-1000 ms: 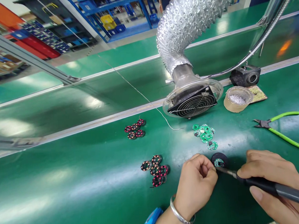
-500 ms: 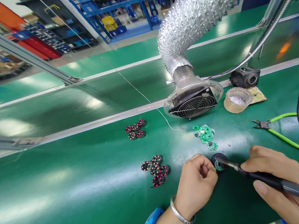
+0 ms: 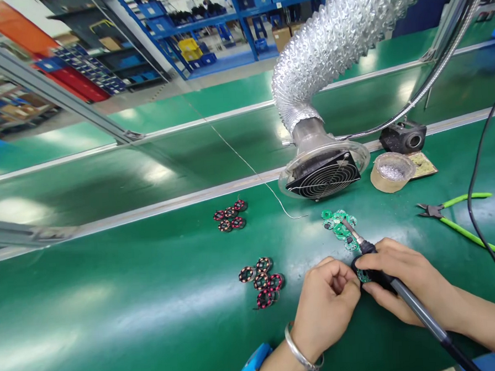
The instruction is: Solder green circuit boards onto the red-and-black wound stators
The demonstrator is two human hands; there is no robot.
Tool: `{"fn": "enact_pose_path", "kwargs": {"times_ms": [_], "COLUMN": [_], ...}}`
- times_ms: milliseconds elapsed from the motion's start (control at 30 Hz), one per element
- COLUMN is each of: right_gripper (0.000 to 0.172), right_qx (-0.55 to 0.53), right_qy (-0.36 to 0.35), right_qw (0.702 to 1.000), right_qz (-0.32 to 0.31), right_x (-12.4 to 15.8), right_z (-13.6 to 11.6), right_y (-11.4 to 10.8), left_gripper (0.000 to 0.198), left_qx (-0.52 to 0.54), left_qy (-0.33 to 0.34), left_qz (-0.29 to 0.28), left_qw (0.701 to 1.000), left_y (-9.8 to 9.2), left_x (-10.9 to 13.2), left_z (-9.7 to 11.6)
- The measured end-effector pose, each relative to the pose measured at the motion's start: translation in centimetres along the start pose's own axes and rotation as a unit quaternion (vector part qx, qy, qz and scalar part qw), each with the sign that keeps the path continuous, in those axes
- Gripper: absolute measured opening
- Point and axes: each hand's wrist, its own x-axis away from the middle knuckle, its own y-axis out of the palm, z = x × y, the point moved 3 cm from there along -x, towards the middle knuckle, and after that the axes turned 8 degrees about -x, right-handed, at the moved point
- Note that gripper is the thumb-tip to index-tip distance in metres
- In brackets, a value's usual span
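Note:
My right hand (image 3: 405, 279) is closed around a soldering iron (image 3: 415, 304), held slantwise with its tip up and to the left, over the small green circuit boards (image 3: 340, 225). Its thumb and fingertips also reach a round black part with a green board (image 3: 363, 275) on it, mostly covered by the hand. From the left, my left hand (image 3: 330, 292) comes up against that part's edge. Its thumb and forefinger are pinched together, and what lies between them is hidden. The loose green boards lie in a small pile just beyond both hands.
Left of my hands lie two groups of copper-wound rings (image 3: 261, 281). A fume-extractor fan (image 3: 328, 177) on a silver duct (image 3: 307, 66) hangs beyond the boards. Solder wire (image 3: 268, 184) dangles nearby. Right are a tub (image 3: 390, 173), green-handled cutters (image 3: 461, 224) and a black cable (image 3: 476, 195).
The soldering iron's tip has left the black part and swung up over the loose boards. My right hand has moved left, its fingers now at the part. My left hand stays pinched there.

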Motion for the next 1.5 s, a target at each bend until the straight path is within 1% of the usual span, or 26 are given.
{"fn": "enact_pose_path", "kwargs": {"times_ms": [133,267,333,467,533,600,667,767,833,867,900,933,967,1067,1133,1233,1300,1333,1400,1433,1500], "right_gripper": [0.033,0.035,0.038,0.038,0.036,0.034,0.032,0.031,0.032,0.033,0.034,0.035,0.036,0.035,0.034,0.039,0.041,0.04,0.036,0.034,0.03], "right_qx": [-0.018,-0.028,-0.029,-0.038,-0.043,-0.047,-0.05,-0.051,-0.051,-0.051,-0.05,-0.05,-0.05,-0.05,-0.05,-0.049,-0.049,-0.047,-0.035,-0.024,0.002], "right_qy": [-0.009,-0.007,0.009,0.035,0.037,0.035,0.033,0.043,0.05,0.05,0.05,0.048,0.047,0.05,0.051,0.055,0.064,0.065,0.058,0.051,0.038], "right_qw": [1.0,0.999,0.999,0.998,0.998,0.998,0.998,0.997,0.997,0.997,0.997,0.997,0.997,0.997,0.997,0.996,0.995,0.996,0.997,0.998,0.999], "right_qz": [0.01,0.027,0.03,0.027,0.025,0.026,0.028,0.026,0.021,0.02,0.018,0.016,0.015,0.007,-0.008,-0.042,-0.052,-0.05,-0.033,-0.022,-0.001], "right_x": [0.0,0.0,0.2,0.5,0.5,0.5,0.5,0.6,0.7,0.7,0.7,0.7,0.7,0.6,0.6,0.5,0.5,0.5,0.6,0.6,0.9], "right_z": [0.0,-0.1,0.0,0.2,0.2,0.2,0.3,0.7,0.8,0.9,0.9,0.9,0.9,1.0,1.2,1.4,1.5,1.5,1.5,1.5,1.6], "right_y": [0.2,-0.2,-0.7,-1.2,-1.1,-1.0,-0.7,-0.4,-0.2,-0.1,0.0,0.1,0.2,0.2,-0.1,-0.7,-1.2,-1.3,-1.4,-1.4,-1.3], "left_gripper": [0.011,0.006,0.006,0.007,0.007,0.009,0.01,0.006,0.01,0.012,0.012,0.012,0.012,0.02,0.022,0.015,0.011,0.009,0.005,0.004,0.008], "left_qx": [0.003,-0.008,-0.018,-0.038,-0.042,-0.037,-0.024,0.002,0.019,0.019,0.012,-0.003,-0.026,-0.108,-0.152,-0.189,-0.184,-0.17,-0.128,-0.111,-0.111], "left_qy": [0.025,0.051,0.078,0.155,0.169,0.161,0.137,0.077,0.041,0.036,0.048,0.078,0.124,0.272,0.321,0.339,0.34,0.336,0.324,0.325,0.352], "left_qz": [0.001,0.011,0.017,0.039,0.053,0.061,0.054,0.012,-0.021,-0.028,-0.026,-0.015,-0.001,0.026,0.041,0.073,0.076,0.071,0.048,0.025,-0.03], "left_qw": [1.0,0.999,0.997,0.986,0.983,0.984,0.989,0.997,0.999,0.999,0.998,0.997,0.992,0.956,0.934,0.919,0.919,0.924,0.936,0.939,0.929], "left_y": [0.0,-0.1,0.0,0.2,0.3,0.4,0.4,0.3,0.1,0.0,-0.2,-0.4,-0.6,-0.8,-0.6,-0.2,-0.1,-0.1,-0.1,-0.2,0.0], "left_x": [0.0,0.2,0.2,0.2,0.0,-0.1,-0.3,-0.5,-0.6,-0.6,-0.5,-0.5,-0.4,0.2,0.4,0.2,-0.1,-0.2,-0.2,-0.1,0.6], "left_z": [0.0,0.0,0.1,0.5,0.6,0.6,0.4,-0.2,-0.8,-1.0,-1.1,-1.0,-0.8,0.1,0.4,0.5,0.4,0.3,-0.1,-0.3,-0.7]}}
